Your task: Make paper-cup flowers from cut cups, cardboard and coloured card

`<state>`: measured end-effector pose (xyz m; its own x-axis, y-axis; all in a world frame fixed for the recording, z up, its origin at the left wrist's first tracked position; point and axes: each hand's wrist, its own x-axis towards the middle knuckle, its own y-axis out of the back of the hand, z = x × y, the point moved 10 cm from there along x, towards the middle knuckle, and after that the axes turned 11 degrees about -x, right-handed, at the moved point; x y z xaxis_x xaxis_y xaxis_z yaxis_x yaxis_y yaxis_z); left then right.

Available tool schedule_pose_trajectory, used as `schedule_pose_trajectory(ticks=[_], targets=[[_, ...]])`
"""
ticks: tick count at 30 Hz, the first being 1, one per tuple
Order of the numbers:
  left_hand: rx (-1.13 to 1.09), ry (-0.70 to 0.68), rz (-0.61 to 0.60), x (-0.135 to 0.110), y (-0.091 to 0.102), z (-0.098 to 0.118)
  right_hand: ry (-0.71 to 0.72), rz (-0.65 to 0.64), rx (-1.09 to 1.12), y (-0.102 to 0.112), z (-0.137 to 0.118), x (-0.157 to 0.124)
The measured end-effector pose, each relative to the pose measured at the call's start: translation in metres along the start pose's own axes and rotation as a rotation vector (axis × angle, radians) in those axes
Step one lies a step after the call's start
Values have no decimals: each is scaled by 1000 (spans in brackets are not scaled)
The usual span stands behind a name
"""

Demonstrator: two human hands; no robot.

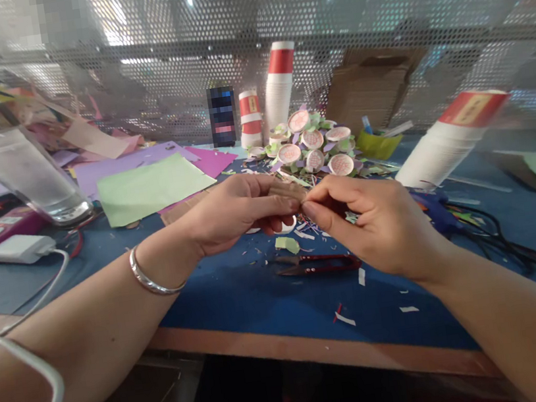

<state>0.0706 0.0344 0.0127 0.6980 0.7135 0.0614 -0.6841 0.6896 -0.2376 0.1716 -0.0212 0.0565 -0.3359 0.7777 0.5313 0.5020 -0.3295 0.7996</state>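
Observation:
My left hand [239,211] and my right hand [370,220] meet fingertip to fingertip above the blue table [242,298]. Both are closed in a pinch on a small piece that I cannot make out. A bit of white cup rim [287,226] shows under my left fingers. Below the hands lie red-handled snips [321,263] and a small green paper piece [287,245]. A silver bangle [152,280] sits on my left wrist. Behind the hands is a heap of paper-cup flowers [313,145].
Green paper [149,188] and purple sheets [127,161] lie at the left beside a clear glass container [24,172]. Paper cup stacks stand at the back [279,89] and one lies tilted at the right [449,139]. A white charger [20,249], black cables [507,240] and paper scraps surround them.

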Motion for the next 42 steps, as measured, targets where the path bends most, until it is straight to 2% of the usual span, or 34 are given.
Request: schedule_pose_trajectory(ticks=[3,5,10,13,15,18,20,21,25,29,32,37,42], targets=[[-33,-25,30,3,0,-1,-5,-11,29,-2,3,1],[-138,12,65,4,-2,-7,20,32,12,2,2,2],[-433,121,152,4,-14,-22,221,360,-193,26,-19,-7],[-498,132,182,4,-18,-23,259,456,-275,28,-25,-12],[-524,114,251,5,-10,-22,255,488,-302,29,-26,-15],[-547,-22,425,4,19,-15,158,506,-290,33,-14,-15],[-497,-102,458,5,30,-10,55,465,-240,34,2,-10],[-460,-106,426,7,30,-9,6,412,-221,31,11,-6],[-247,-88,259,12,13,-10,-174,135,-248,10,49,10],[-45,-126,228,11,8,-7,-264,13,-234,-1,67,12],[70,-155,219,11,9,-4,-275,-18,-125,-6,64,10],[211,-177,156,12,3,-5,-190,-35,125,-12,43,7],[336,-200,138,10,-2,-3,-136,-42,161,-13,31,7]])
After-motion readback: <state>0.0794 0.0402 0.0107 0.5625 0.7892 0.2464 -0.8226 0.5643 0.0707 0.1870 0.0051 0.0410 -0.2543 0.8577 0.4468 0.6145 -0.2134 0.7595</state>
